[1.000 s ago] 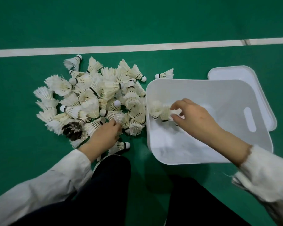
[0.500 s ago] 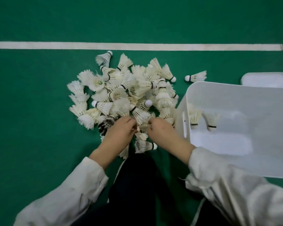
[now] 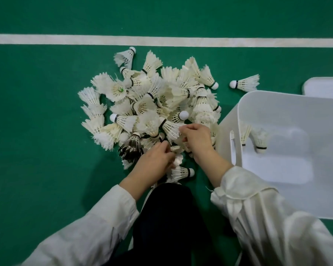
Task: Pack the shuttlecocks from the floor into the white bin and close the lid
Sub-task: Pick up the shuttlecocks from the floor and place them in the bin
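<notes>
A heap of several white shuttlecocks point(image 3: 152, 104) lies on the green floor. The white bin point(image 3: 296, 104) stands to its right, open, with two shuttlecocks point(image 3: 258, 140) inside near its left wall. My left hand point(image 3: 156, 160) is at the near edge of the heap, fingers curled around a shuttlecock there. My right hand point(image 3: 197, 137) is just right of it, fingers pinching the feathers of a shuttlecock point(image 3: 171, 127). One shuttlecock point(image 3: 245, 83) lies apart behind the bin. Another point(image 3: 181, 172) lies near my knee.
The white lid point(image 3: 323, 87) lies flat on the floor behind the bin at the right edge. A white court line point(image 3: 161, 40) runs across the floor beyond the heap. A dark-feathered shuttlecock point(image 3: 132, 148) sits left of my left hand. My dark trouser leg point(image 3: 169, 217) is below.
My right hand left the bin, where it set down shuttlecocks, and came over to the near edge of the heap beside my left hand. The view shifted left.
</notes>
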Action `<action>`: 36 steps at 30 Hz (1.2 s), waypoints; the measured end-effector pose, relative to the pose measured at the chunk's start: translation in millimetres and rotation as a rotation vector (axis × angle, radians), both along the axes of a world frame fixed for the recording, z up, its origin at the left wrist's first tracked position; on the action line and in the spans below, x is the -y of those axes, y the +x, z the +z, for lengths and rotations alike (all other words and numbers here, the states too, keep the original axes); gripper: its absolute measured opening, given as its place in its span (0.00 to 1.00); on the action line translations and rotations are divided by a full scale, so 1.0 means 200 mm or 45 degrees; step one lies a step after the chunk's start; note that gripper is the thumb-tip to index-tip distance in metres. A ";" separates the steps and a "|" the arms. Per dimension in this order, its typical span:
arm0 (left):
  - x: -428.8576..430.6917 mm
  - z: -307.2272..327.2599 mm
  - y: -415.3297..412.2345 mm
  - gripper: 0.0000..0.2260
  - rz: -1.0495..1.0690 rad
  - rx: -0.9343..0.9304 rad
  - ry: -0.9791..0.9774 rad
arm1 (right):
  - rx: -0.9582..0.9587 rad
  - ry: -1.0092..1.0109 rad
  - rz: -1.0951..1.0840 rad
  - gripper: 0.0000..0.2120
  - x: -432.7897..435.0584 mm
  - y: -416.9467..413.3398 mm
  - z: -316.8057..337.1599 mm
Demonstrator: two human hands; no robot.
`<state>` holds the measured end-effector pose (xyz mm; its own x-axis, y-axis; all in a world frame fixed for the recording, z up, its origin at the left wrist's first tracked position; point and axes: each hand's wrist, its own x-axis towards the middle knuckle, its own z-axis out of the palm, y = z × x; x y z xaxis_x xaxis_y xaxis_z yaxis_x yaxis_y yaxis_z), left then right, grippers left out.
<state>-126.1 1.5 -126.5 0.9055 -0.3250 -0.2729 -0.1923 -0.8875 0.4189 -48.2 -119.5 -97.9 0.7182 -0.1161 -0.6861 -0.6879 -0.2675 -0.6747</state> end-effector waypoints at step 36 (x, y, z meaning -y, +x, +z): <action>-0.09 0.23 0.10 0.13 0.731 -0.164 0.277 | 0.551 -0.282 0.781 0.04 0.13 -0.06 0.23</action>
